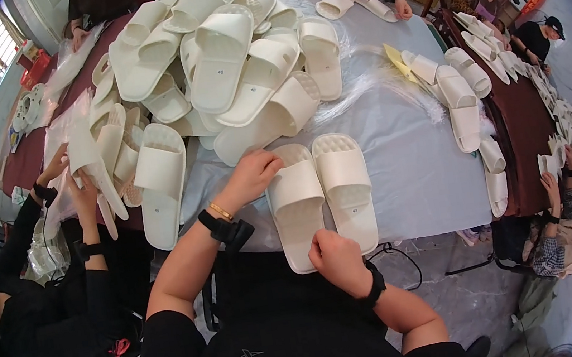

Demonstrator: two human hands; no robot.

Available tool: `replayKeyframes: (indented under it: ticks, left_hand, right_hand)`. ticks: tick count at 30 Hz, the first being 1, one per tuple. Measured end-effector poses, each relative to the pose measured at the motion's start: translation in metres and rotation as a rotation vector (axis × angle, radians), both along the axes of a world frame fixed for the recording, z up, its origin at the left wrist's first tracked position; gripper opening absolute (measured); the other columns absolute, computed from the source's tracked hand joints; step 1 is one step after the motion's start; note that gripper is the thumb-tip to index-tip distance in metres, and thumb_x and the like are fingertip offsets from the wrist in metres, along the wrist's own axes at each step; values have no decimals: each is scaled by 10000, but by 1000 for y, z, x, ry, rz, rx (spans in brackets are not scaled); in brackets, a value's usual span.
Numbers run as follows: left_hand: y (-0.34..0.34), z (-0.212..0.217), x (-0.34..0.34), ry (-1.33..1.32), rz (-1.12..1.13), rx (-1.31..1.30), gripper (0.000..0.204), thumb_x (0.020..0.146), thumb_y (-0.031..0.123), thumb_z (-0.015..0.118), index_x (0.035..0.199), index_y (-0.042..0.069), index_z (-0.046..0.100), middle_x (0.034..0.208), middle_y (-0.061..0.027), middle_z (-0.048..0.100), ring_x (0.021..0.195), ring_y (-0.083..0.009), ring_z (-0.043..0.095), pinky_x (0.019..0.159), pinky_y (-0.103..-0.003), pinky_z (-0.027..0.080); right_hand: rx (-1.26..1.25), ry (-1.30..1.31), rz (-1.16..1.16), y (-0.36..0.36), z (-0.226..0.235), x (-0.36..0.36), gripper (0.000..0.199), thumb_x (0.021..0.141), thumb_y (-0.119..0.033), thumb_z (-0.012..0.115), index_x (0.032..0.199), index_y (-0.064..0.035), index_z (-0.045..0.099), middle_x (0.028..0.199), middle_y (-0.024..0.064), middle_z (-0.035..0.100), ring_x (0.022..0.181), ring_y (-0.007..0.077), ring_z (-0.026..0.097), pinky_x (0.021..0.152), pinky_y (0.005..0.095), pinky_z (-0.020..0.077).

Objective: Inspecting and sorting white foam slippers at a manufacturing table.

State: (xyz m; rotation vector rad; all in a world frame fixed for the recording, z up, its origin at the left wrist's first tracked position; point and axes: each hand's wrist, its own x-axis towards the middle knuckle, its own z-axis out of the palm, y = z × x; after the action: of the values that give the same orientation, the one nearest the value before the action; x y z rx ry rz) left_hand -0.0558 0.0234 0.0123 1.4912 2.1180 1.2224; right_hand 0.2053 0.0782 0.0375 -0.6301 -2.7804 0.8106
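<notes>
In front of me a pair of white slippers lies side by side on the cloth, toes pointing away. My left hand (257, 175) is closed, its fingertips against the upper left edge of the left slipper (298, 195) by the strap. Over that slipper's heel sits my right hand (339, 260), fingers curled; anything pinched in them is hidden. Untouched, the right slipper (345, 185) rests beside it. A large heap of white slippers (222, 53) rises just beyond my left hand, and a single slipper (162, 184) lies left of that wrist.
A grey-blue cloth (417, 183) covers the table. Clear plastic strands (368, 92) and a yellow piece (399, 62) lie on it. More slippers (461, 108) line the right side. At left, a co-worker's hands (80, 180) hold a slipper and clear film; other people work around the tables.
</notes>
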Motion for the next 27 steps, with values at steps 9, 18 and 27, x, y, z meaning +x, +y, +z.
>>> replayKeyframes:
  ticks: [9,18,27]
  left_hand:
    - [13,-1,-10,17,66,-127,284,914,248,561,941,-14,666,882,-194,643,853,-351,605,760,-398,477]
    - [3,17,0,8,110,-197,243,853,194,604,961,-14,664,929,-199,650,913,-345,609,806,-413,477]
    - [-170,22,6,678,1010,36,695,802,190,686,1396,-7,383,1447,-238,350,1350,-432,308,1098,-524,248]
  right_hand:
    - [-9,224,-122,9,-29,-39,78,842,-120,616,858,-48,590,774,148,638,698,347,633,607,442,503]
    - [-22,280,-139,11,-49,-50,113,849,-158,612,833,-47,599,770,182,629,680,385,619,614,481,502]
    - [-100,321,-128,13,-46,-52,96,827,-108,636,798,-29,591,719,150,607,654,356,602,598,445,477]
